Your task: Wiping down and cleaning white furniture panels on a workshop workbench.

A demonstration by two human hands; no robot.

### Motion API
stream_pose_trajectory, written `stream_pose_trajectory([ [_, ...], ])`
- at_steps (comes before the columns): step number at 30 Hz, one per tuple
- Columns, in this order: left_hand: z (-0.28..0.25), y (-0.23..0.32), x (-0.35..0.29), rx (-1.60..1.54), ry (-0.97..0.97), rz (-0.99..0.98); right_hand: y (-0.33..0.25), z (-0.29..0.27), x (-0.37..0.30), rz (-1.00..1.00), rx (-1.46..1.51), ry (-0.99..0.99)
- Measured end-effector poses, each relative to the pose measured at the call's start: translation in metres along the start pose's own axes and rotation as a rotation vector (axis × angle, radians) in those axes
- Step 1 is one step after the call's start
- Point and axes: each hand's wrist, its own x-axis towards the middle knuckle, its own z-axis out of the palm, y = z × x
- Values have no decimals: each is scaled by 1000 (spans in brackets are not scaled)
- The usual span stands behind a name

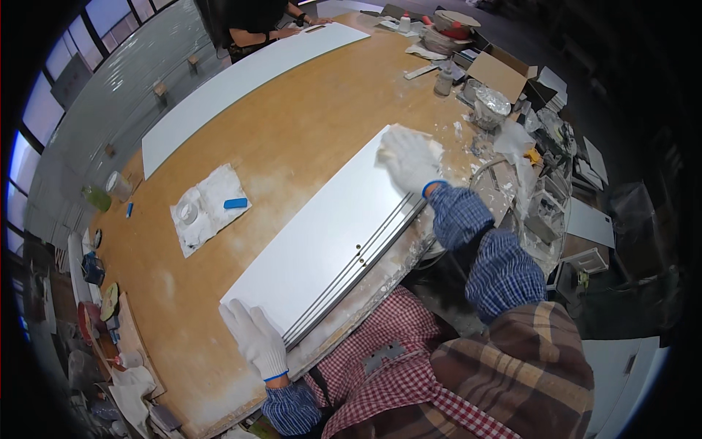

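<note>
A long white panel (322, 227) lies at a slant on the table along its near edge. Dark grooves run down its near side, with small brass-coloured fittings (358, 247) close to the middle. My left hand (252, 338), in a white knit glove, rests flat on the panel's near-left end with its fingers stretched out. At the opposite end my right hand (411, 162), also gloved, presses down on the surface. Its fingers are blurred, and a pale beige edge shows beneath them; what it is I cannot make out.
On the wooden table (307, 139), a white cloth (212, 208) carries a small tub (188, 213) and a blue block (235, 203). Across the table another person's hands (303, 25) touch a second long white panel (241, 80). Clutter and a cardboard box (499, 74) crowd the right edge.
</note>
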Motion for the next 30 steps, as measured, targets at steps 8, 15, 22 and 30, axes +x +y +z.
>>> stream_pose_trajectory([
  [8,-6,-8,-2,-8,-35,-62,-152,-20,-22,-636,374,-42],
  [15,-2,-5,-2,47,-24,-79,12,22,36,-96,156,117],
  [22,-6,-7,-6,14,-43,-78,-110,-37,-21,-416,365,-11],
  [30,-6,-6,-4,32,-3,-109,-13,-8,-20,-179,188,57],
])
